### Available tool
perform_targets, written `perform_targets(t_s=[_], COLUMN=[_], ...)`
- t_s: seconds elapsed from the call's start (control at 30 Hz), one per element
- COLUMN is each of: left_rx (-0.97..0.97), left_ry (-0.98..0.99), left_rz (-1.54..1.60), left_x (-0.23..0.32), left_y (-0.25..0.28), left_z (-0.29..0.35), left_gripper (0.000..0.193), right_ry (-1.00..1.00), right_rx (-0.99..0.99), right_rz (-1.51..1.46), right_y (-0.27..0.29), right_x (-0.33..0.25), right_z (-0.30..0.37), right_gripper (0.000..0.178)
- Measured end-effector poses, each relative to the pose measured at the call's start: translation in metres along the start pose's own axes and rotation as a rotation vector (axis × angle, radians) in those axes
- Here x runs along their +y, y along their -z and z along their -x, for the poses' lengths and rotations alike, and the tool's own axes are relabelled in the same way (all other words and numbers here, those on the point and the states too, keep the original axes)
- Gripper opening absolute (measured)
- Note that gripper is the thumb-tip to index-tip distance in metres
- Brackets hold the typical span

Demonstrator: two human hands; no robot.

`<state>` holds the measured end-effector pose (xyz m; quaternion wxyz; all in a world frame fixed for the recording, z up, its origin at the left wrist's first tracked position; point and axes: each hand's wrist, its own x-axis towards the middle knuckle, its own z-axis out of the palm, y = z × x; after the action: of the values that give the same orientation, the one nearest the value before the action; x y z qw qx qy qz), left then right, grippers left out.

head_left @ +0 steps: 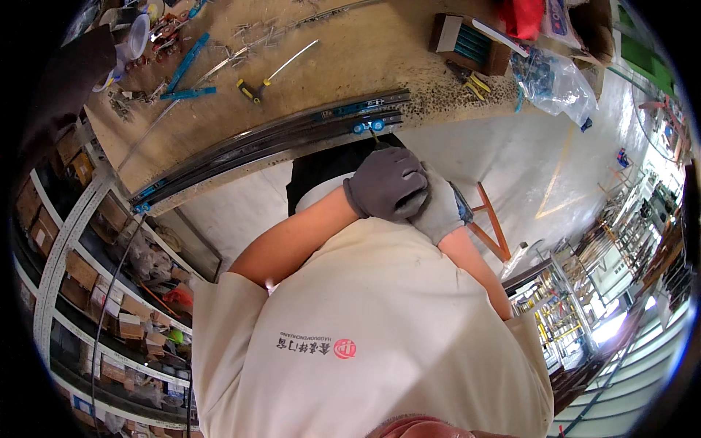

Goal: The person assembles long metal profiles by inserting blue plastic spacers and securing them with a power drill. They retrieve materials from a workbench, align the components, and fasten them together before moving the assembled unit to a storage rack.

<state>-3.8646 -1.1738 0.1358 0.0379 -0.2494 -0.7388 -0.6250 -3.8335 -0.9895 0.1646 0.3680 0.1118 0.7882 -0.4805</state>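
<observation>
My left hand (pixel 391 184), in a dark grey glove, is closed in front of my body just below the bench edge. My right hand (pixel 437 208), in a lighter grey glove, is closed right beside it and partly hidden behind it. A blue-and-black tool (pixel 463 206) shows at the right hand's outer side; its kind is hidden. From the left hand a thin dark shaft (pixel 375 137) reaches up to a blue roller fitting (pixel 369 126) at the right end of a dark metal rail (pixel 270 150). Several such rails lie along the bench's near edge.
On the wooden bench (pixel 350 58) lie a yellow-and-black T-handle tool (pixel 255 91), blue bars (pixel 188 62), pliers (pixel 469 79) and an open carton (pixel 475 44). A clear plastic bag (pixel 555 84) hangs over the right edge. Shelves with boxes (pixel 69 241) stand at left.
</observation>
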Motion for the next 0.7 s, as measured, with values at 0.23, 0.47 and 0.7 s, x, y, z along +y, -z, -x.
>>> perform_targets(t_s=[0.23, 0.47, 0.7], left_rx=[0.016, 0.013, -0.005], left_ry=[0.028, 0.025, 0.055], left_rz=[-0.027, -0.003, 0.001], left_x=[-0.007, -0.009, -0.009], left_y=[0.010, 0.011, 0.013], left_z=[0.000, 0.001, 0.001], left_gripper=[0.027, 0.027, 0.026], right_ry=[-0.023, -0.032, -0.045], right_rx=[-0.023, -0.034, -0.041], right_rz=[0.081, 0.113, 0.147], right_y=[-0.004, -0.005, -0.005], right_x=[-0.011, -0.016, -0.019], right_z=[-0.007, -0.007, -0.006], right_gripper=[0.058, 0.061, 0.065])
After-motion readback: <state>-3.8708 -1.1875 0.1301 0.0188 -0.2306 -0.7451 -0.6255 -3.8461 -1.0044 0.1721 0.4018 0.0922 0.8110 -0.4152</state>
